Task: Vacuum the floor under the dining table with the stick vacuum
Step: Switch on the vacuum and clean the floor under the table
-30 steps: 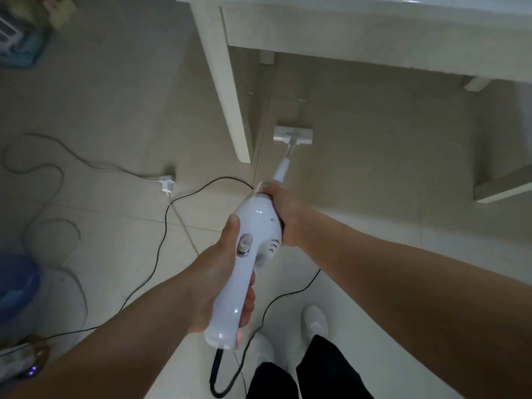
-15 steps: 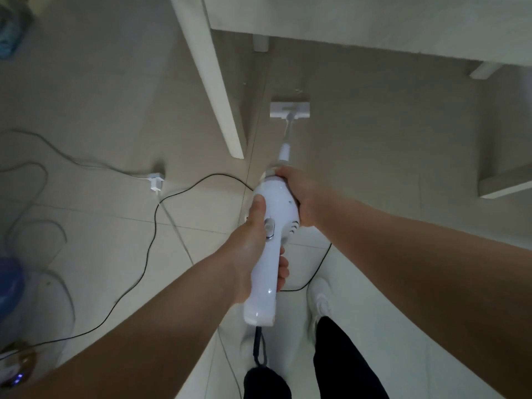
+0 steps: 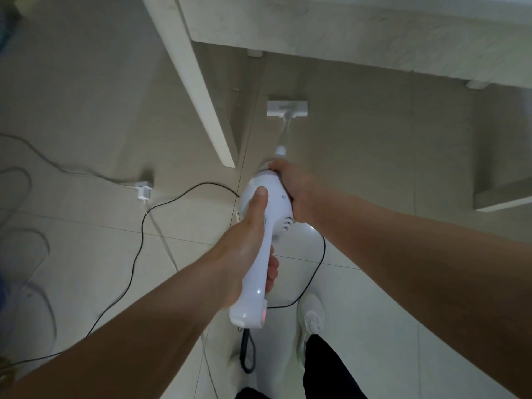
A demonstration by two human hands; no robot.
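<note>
- Head view: the left hand (image 3: 247,246) is wrapped round the vacuum (image 3: 272,214) handle, thumb laid along its top. The right hand (image 3: 290,188) grips the front of the body where the tube leaves it.
- The nozzle (image 3: 287,108) lies flat on the floor (image 3: 374,168) under the table (image 3: 345,30) edge, just right of the near leg (image 3: 195,82).
- The step in hand looks like a forward stroke under the table. To do it well, hold the nozzle flat on the tiles, lower the handle as it reaches further in, and run straight, overlapping lanes.
- Steer clear of the leg, since a knock there would twist the nozzle off line.
- The black cord (image 3: 138,240) loops across the floor past a white plug (image 3: 143,190) and curls beside the shoe (image 3: 312,315). It is best held behind the nozzle and away from the feet.
- No brand, label or writing can be read. Only a small red light (image 3: 263,313) shows at the handle end.
</note>
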